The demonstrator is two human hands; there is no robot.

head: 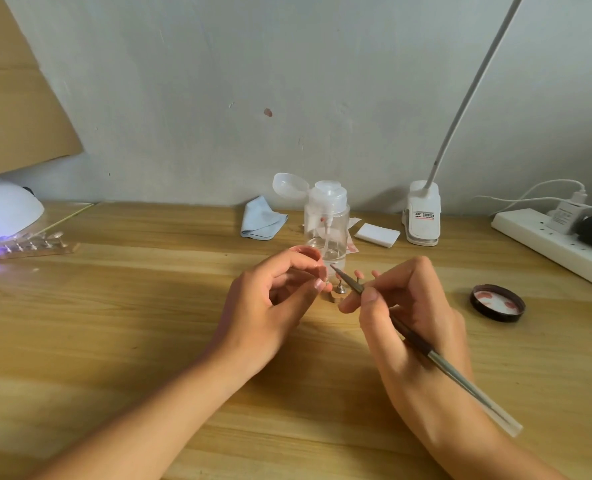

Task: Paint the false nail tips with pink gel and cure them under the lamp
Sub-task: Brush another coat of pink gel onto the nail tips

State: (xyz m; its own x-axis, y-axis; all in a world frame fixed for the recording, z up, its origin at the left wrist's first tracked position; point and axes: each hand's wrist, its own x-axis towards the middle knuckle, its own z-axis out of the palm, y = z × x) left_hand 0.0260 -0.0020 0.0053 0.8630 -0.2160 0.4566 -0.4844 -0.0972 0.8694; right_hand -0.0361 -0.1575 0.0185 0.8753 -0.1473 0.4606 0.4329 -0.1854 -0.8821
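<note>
Your right hand [408, 317] grips the brush [426, 351] like a pen, thumb and forefinger pinching the shaft near its front. The clear rear end runs back over your wrist to the lower right. The brush's point is aimed up and left and ends just beside your left fingertips.

Your left hand [273, 306] is raised over the table [114, 323] with its fingers curled. Thumb and forefinger pinch a small metal stand [326, 280] at the brush's point. Only a glint of it shows, and you cannot tell from here whether a tip sits on it.

Just behind, between your hands, a second stand [340, 289] is upright on a small wooden block. Two pink tips [358, 273] show above your right fingers; their mounts are hidden.

To the right, apart from your hands, a dark lid [497, 303] lies open side up, its white liner smeared with pink.

Behind your hands is a clear pump bottle [327, 223], cap flipped open, holding a little liquid. A blue cloth [261, 218] lies to its left and white pads [377, 234] to its right. Further right is a clip light [422, 213], its white neck rising out of frame. A power strip [547, 244] with plugs in it lies at the far right.

At the far left the curing lamp [3, 209] glows violet. A rack [35, 245] of clear tips lies on the table with its left end at the lit mouth. Cardboard [17, 81] leans on the wall above.
</note>
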